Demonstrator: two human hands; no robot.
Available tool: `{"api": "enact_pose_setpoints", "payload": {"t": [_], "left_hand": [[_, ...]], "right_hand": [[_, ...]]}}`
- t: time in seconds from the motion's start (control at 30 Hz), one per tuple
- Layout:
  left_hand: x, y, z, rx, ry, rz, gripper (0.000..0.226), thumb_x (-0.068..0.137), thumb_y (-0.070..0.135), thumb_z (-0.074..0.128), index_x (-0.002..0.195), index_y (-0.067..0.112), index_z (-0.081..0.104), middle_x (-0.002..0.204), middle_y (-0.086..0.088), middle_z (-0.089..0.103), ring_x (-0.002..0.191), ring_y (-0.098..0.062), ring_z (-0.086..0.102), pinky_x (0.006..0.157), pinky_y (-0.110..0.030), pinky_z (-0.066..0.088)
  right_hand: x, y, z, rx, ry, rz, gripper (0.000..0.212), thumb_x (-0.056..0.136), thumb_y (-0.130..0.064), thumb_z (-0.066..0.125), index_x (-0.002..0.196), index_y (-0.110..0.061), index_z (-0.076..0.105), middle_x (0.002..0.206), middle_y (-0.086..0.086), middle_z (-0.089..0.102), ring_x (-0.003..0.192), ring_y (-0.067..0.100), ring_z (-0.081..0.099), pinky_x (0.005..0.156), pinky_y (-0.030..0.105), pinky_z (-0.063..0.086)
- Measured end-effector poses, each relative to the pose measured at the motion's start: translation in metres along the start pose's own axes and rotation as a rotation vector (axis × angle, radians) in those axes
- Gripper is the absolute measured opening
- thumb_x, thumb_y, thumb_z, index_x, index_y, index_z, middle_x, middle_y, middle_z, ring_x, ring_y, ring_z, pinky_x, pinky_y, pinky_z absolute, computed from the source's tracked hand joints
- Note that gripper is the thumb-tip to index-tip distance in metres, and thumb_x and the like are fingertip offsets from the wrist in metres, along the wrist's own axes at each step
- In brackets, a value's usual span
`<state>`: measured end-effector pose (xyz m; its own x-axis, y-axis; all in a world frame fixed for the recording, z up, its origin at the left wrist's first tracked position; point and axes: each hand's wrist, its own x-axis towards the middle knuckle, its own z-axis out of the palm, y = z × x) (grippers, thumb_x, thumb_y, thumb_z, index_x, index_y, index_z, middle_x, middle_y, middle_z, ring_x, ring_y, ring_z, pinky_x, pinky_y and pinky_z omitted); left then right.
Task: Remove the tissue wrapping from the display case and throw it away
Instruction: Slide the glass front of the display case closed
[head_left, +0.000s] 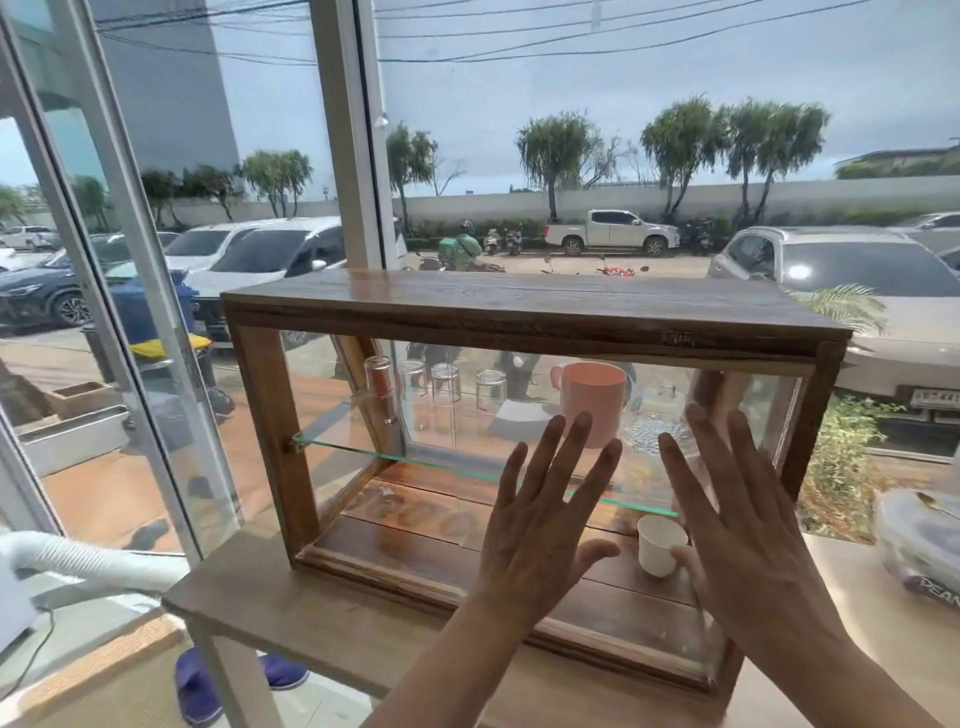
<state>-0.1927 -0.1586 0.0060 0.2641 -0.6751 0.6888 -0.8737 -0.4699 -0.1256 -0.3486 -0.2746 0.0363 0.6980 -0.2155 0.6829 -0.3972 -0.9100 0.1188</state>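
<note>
A wooden display case (519, 312) with glass sides and a glass shelf (395, 457) stands on a light wooden counter (291, 618) by the window. Inside on its floor at the right is a small white paper cup (657, 543). No tissue wrapping is visible to me. My left hand (540, 525) and my right hand (743, 525) are raised side by side in front of the case's front, palms toward it, fingers spread and holding nothing.
Through the case I see several glass jars (447, 384) and a pink mug (595, 402), reflected or behind. A clear lidded container (919, 540) sits at the right on the counter. A white hose (78, 561) lies at the left. Blue slippers (197, 686) are on the floor below.
</note>
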Motion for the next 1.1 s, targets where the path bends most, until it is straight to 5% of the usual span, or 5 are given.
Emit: {"api": "enact_pose_setpoints", "payload": {"t": [0.27, 0.53, 0.7, 0.93, 1.1], "left_hand": [[-0.003, -0.027, 0.000, 0.029, -0.001, -0.026, 0.111, 0.068, 0.071, 0.067, 0.155, 0.030, 0.011, 0.165, -0.002, -0.009, 0.153, -0.022, -0.003, 0.122, -0.042, 0.001], [-0.009, -0.062, -0.005, 0.060, -0.015, -0.048, 0.108, 0.070, 0.074, 0.062, 0.155, 0.030, 0.010, 0.164, -0.001, -0.011, 0.152, -0.021, -0.006, 0.122, -0.040, -0.006], [-0.014, -0.086, -0.009, 0.092, -0.005, -0.066, 0.107, 0.071, 0.074, 0.061, 0.155, 0.030, 0.011, 0.164, -0.002, -0.009, 0.153, -0.022, -0.005, 0.121, -0.040, -0.011], [-0.022, -0.120, -0.007, 0.110, -0.003, -0.100, 0.111, 0.069, 0.075, 0.063, 0.155, 0.032, 0.007, 0.164, 0.000, -0.013, 0.153, -0.022, -0.005, 0.121, -0.040, -0.011], [-0.028, -0.143, -0.006, 0.093, 0.010, -0.102, 0.112, 0.069, 0.074, 0.064, 0.155, 0.033, 0.003, 0.164, 0.000, -0.010, 0.153, -0.022, -0.004, 0.122, -0.044, 0.004]], "right_hand": [[0.013, -0.023, 0.009, -0.011, -0.009, 0.016, 0.111, 0.058, -0.007, 0.088, 0.151, -0.011, 0.027, 0.163, 0.014, 0.012, 0.151, 0.038, 0.008, 0.118, 0.052, 0.017], [0.029, -0.054, 0.018, 0.000, -0.024, 0.003, 0.115, 0.057, -0.012, 0.090, 0.152, -0.011, 0.024, 0.164, 0.015, 0.010, 0.151, 0.037, 0.003, 0.121, 0.047, 0.004], [0.038, -0.075, 0.025, -0.013, -0.017, -0.022, 0.116, 0.055, -0.011, 0.090, 0.151, -0.010, 0.026, 0.163, 0.016, 0.010, 0.151, 0.038, 0.005, 0.119, 0.054, 0.017], [0.053, -0.106, 0.034, -0.048, -0.012, -0.037, 0.110, 0.060, -0.006, 0.087, 0.151, -0.010, 0.027, 0.164, 0.015, 0.010, 0.151, 0.038, 0.005, 0.118, 0.053, 0.019], [0.064, -0.128, 0.041, -0.075, -0.032, -0.037, 0.111, 0.062, -0.002, 0.085, 0.153, -0.010, 0.022, 0.165, 0.012, 0.007, 0.151, 0.037, 0.001, 0.117, 0.056, 0.024]]}}
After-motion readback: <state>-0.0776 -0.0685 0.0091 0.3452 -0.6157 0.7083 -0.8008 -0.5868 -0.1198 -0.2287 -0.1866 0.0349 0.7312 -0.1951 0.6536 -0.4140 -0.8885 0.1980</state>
